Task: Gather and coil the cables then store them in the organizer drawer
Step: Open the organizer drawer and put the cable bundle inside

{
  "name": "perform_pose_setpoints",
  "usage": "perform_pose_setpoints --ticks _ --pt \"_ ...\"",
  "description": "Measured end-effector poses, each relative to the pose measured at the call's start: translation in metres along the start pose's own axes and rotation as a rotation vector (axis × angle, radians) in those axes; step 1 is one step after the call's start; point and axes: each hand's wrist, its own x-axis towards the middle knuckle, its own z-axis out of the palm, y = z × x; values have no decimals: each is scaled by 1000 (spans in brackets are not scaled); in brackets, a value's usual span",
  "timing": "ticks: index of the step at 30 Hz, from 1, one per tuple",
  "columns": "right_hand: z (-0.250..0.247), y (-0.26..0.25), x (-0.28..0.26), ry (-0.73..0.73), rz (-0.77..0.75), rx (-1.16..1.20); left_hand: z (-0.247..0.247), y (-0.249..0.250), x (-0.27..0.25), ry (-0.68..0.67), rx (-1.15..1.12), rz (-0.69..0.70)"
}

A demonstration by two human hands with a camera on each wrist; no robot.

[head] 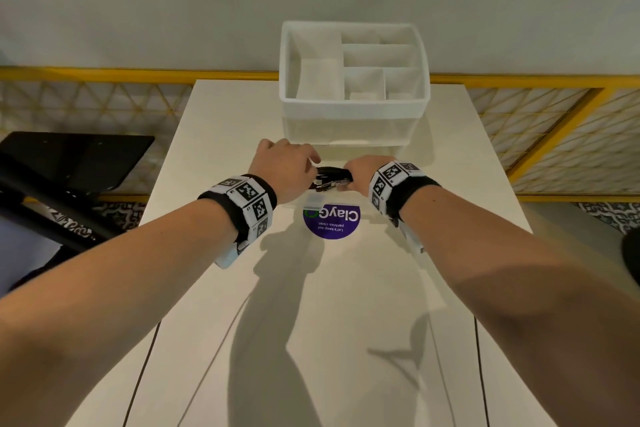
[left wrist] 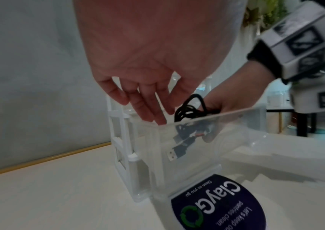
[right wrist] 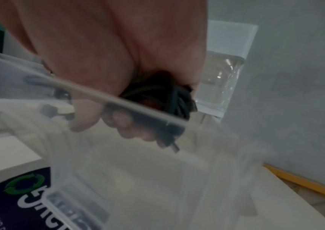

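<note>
Storing step: right hand (left wrist: 230,102) grips the coiled black cable (left wrist: 189,109), lowering it into the pulled-out clear drawer (left wrist: 236,132). Left hand (left wrist: 143,87), fingers straight and released, touches the drawer rim. Next, likely: let go, push drawer shut.

Both forearms are bare to the elbow, with no sleeves showing. Each wrist wears a black fabric band ringed by white blocks printed with black-and-white square fiducial markers: the left wristband (head: 247,206) shows several marker faces with tiny printed numbers beside them, and the right wristband (head: 394,185) matches it. Under each wrist hangs a pale, glossy camera housing. The fingers wear no rings or gloves.
</note>
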Motion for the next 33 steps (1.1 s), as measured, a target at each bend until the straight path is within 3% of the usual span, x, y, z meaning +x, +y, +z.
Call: perform_pose_setpoints --ticks 2,6,13,23,30,33 --pt "3 -1 7 -24 -3 40 0 6 3 -33 -75 64" --pt "9 -6 16 4 1 118 5 9 11 -184 -204 50" --pt "17 -12 19 -15 95 259 12 5 19 -217 -107 82" --pt "22 -8 9 137 72 339 6 3 22 -311 -104 118" --pt "20 4 -9 153 -106 401 7 13 22 -227 44 90" --pt "30 8 -25 147 -128 235 6 12 20 -230 44 76"
